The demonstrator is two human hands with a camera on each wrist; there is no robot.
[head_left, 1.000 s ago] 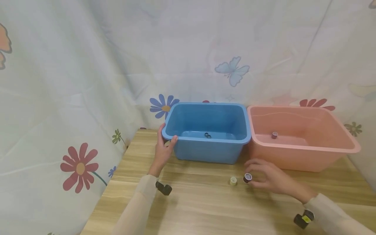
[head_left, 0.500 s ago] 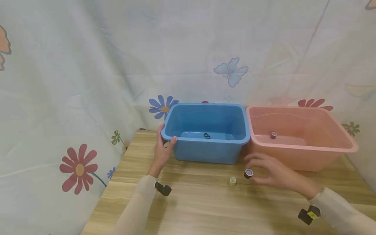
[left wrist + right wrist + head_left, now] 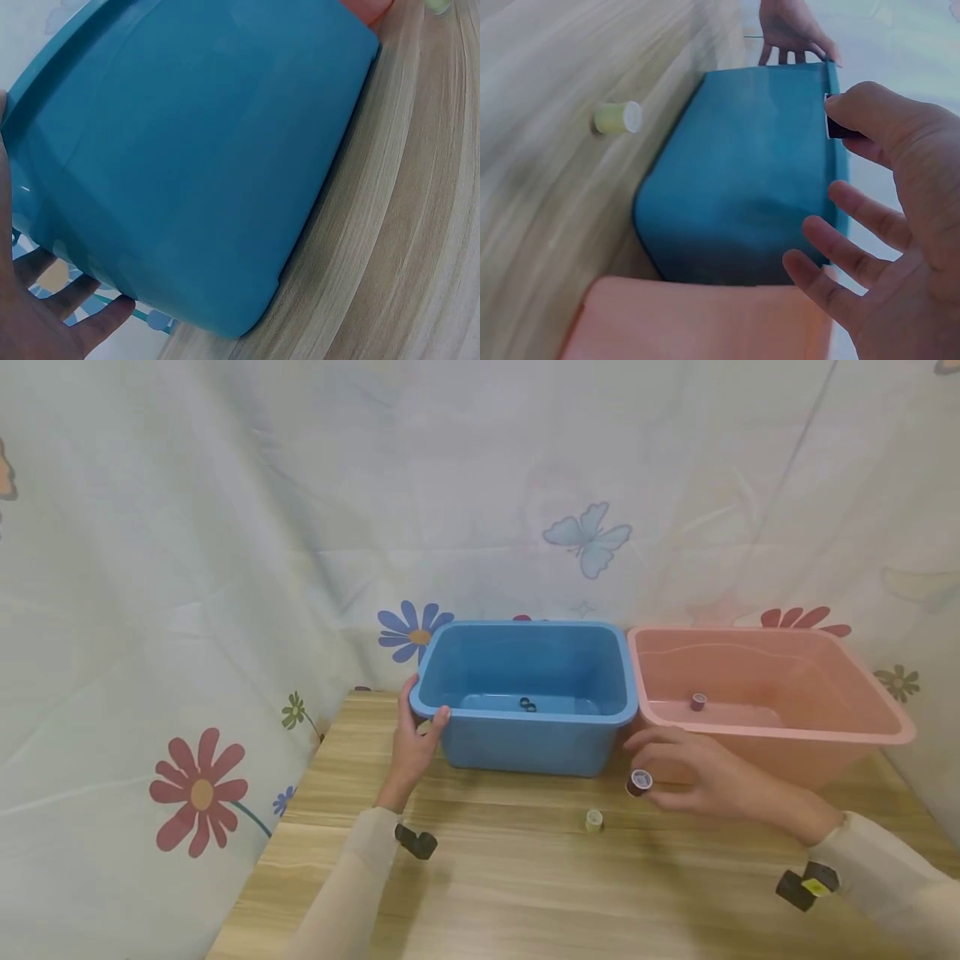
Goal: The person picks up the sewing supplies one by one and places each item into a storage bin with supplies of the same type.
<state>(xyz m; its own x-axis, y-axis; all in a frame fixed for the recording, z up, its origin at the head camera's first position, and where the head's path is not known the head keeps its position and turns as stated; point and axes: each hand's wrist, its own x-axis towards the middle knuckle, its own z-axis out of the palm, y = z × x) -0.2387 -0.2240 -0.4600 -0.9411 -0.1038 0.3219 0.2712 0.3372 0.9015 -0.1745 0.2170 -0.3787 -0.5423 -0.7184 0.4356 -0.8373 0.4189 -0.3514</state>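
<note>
My left hand (image 3: 415, 750) holds the near left corner of a blue plastic tub (image 3: 525, 743), thumb on the front rim and fingers along the side. Between thumb and index finger, my right hand (image 3: 708, 777) pinches a small dark purple cylinder (image 3: 639, 782) with a whitish end, like a thread spool; its other fingers are spread in the right wrist view. It hovers before the pink tub (image 3: 780, 737). A pale yellow-green cylinder (image 3: 594, 821) of similar size stands on the table, left of that hand. Inside the pink tub sits another purple cylinder (image 3: 698, 702).
Two small dark rings (image 3: 528, 705) lie on the blue tub's floor. Both tubs stand side by side at the back of the wooden table (image 3: 510, 877). Behind them hangs a pale curtain (image 3: 480, 510) printed with flowers and butterflies.
My right hand has lifted the dark purple cylinder from beside the pale one, up toward the pink tub's front. The left hand has stayed on the blue tub.
</note>
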